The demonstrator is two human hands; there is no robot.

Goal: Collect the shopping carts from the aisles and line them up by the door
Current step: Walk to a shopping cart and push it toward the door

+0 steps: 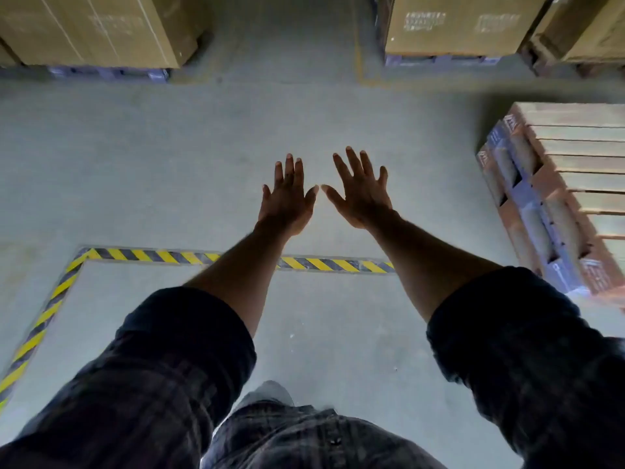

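No shopping cart shows in the head view. My left hand and my right hand are stretched out in front of me over the grey concrete floor. Both have straight, spread fingers and hold nothing. Their thumbs nearly meet in the middle. Dark plaid sleeves are rolled up to my elbows.
Yellow-black hazard tape marks a rectangle on the floor around my feet. Big cardboard boxes on pallets stand at the back left and back right, with an aisle between them. A stack of pallets sits at the right.
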